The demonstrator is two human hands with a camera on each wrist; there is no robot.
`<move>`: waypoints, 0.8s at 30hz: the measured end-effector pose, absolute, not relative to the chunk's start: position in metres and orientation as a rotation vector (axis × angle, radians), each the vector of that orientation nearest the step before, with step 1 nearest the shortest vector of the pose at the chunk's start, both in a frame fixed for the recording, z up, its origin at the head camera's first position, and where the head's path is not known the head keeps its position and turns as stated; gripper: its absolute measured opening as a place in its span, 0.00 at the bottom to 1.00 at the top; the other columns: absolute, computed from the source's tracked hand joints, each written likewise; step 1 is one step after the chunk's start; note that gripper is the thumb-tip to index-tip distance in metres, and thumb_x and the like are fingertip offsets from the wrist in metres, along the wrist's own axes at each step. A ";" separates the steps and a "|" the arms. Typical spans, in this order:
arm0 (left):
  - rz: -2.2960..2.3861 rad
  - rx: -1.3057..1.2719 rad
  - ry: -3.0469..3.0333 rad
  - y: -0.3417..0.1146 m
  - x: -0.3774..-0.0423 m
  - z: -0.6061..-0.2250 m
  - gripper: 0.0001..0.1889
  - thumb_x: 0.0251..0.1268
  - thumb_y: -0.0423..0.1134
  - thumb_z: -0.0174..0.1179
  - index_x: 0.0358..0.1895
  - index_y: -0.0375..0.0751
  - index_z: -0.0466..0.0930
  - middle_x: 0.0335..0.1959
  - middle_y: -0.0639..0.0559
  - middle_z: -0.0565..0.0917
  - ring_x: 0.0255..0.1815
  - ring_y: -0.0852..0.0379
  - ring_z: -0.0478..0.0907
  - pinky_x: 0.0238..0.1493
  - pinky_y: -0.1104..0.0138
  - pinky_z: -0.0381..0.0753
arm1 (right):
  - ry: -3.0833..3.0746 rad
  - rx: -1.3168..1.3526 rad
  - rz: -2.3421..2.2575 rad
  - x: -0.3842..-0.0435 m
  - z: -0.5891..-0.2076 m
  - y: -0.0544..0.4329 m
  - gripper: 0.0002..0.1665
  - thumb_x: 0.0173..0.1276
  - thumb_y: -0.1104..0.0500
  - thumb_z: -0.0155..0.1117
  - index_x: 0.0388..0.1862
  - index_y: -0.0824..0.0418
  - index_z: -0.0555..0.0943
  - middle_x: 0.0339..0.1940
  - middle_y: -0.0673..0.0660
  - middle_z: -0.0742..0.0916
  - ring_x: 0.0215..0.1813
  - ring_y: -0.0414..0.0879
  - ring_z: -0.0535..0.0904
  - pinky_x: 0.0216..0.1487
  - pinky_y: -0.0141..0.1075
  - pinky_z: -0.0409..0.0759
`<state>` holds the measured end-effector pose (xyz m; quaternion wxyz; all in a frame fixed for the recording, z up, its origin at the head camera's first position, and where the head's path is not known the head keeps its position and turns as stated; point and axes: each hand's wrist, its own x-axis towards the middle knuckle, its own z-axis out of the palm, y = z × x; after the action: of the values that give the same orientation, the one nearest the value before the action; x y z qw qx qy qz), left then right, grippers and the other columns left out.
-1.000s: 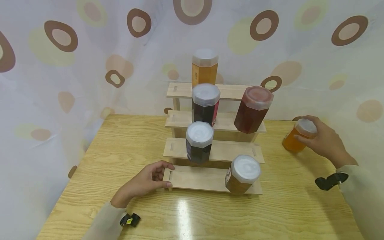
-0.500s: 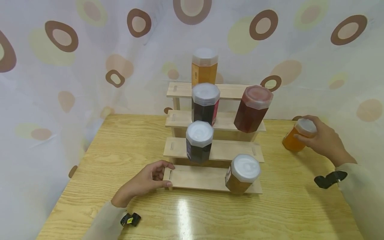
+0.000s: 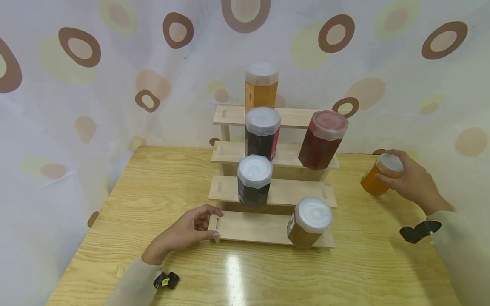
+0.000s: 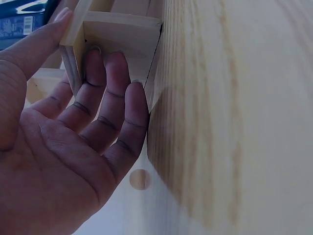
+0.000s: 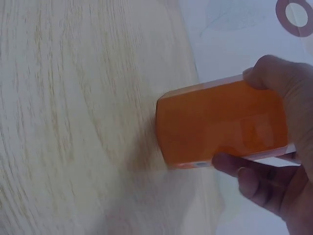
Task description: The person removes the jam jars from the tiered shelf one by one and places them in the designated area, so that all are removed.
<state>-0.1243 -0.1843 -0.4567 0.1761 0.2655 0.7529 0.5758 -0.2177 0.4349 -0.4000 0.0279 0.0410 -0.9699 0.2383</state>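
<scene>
My left hand (image 3: 183, 231) grips the left end of the lowest step of a stepped wooden display rack (image 3: 249, 225). In the left wrist view the thumb lies along one side of the board (image 4: 72, 58) and the fingers reach round the other. Off to the right of the rack, my right hand (image 3: 415, 182) holds an octagonal orange jar (image 3: 371, 180) with a whitish lid, thumb on one side and fingers on the other. The right wrist view shows the jar's orange body (image 5: 215, 125), its base close to the tabletop; the palm hides the lid end there.
On the rack stand an amber jar (image 3: 261, 94) at the top, a dark jar (image 3: 260, 144) and a dark red jar (image 3: 319, 148) below, another dark jar (image 3: 252, 195), and a brown jar (image 3: 302, 233) lowest. Behind the wooden table (image 3: 164, 178) hangs a patterned cloth (image 3: 115, 106).
</scene>
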 end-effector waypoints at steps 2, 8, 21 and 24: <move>1.630 0.757 2.136 -0.185 -0.124 -0.457 0.22 0.68 0.31 0.70 0.63 0.36 0.76 0.29 0.51 0.77 0.29 0.59 0.71 0.30 0.71 0.74 | -3.004 0.143 0.778 -0.219 -0.400 0.434 0.51 0.73 0.44 0.69 0.80 0.65 0.54 0.64 0.82 0.70 0.51 0.77 0.74 0.36 0.63 0.79; 1.622 0.774 2.153 -0.186 -0.124 -0.457 0.20 0.71 0.31 0.67 0.62 0.37 0.77 0.29 0.51 0.75 0.28 0.58 0.69 0.29 0.71 0.72 | -3.033 0.164 0.896 -0.221 -0.402 0.433 0.52 0.76 0.46 0.66 0.81 0.67 0.48 0.66 0.83 0.66 0.44 0.71 0.78 0.21 0.44 0.81; 1.612 0.785 2.170 -0.185 -0.125 -0.458 0.18 0.72 0.32 0.66 0.62 0.38 0.77 0.30 0.50 0.73 0.27 0.60 0.68 0.28 0.72 0.71 | -2.980 0.190 0.889 -0.217 -0.403 0.429 0.49 0.76 0.50 0.66 0.80 0.69 0.49 0.65 0.83 0.65 0.47 0.75 0.74 0.18 0.43 0.80; 1.618 0.781 2.157 -0.184 -0.125 -0.457 0.18 0.72 0.31 0.66 0.62 0.37 0.77 0.30 0.50 0.74 0.26 0.61 0.68 0.28 0.72 0.71 | -2.971 0.192 0.880 -0.216 -0.403 0.430 0.49 0.76 0.51 0.66 0.80 0.69 0.49 0.65 0.83 0.65 0.47 0.76 0.74 0.17 0.43 0.80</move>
<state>-0.1248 -0.1843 -0.4574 0.1665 0.2743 0.7576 0.5684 -0.2160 0.4298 -0.4031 0.0183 0.0618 -0.9568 0.2834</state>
